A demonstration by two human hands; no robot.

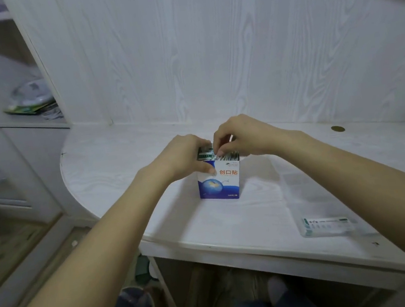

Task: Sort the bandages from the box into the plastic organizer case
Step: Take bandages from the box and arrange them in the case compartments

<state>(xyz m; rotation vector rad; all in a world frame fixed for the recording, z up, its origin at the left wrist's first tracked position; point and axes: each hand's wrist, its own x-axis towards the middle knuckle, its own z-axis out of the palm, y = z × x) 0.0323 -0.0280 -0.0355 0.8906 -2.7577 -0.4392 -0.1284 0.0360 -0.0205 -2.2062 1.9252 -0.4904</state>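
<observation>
Box (218, 181) upright near the middle of the bench (110, 163), top open, packed with bandages (205, 154) standing on end. Left hand (184, 157) wrapped round the box's upper left corner, thumb pressed on the front face, fingers curled over the rim onto the strips. Right hand (239, 137) over the opening, grip pinched together on the tops of a few bandages at the near edge. Clear plastic case (324, 204) well apart to the right, lying open near the bench's front edge, some bandages already in its nearest compartment.

Likely trouble: tightly packed strips, so a pull on one could drag neighbours out and scatter them over the bench. Light cardboard box, apt to lift or tip with the pull should the left hand's hold slacken. Thin slippery wrappers, easy to lose from a fingertip pinch on the way across. Case close to the front edge and nearly invisible against the white surface; a careless forearm could nudge it off onto the floor.

Hard to tell: exact number of strips in the pinch, since the fingertips cover them. Far side of the box hidden behind both hands. Case dividers and lid barely readable, outline blurred; count of filled compartments unclear. Small dark round thing (337, 129) farther back on the bench, not identifiable.
</observation>
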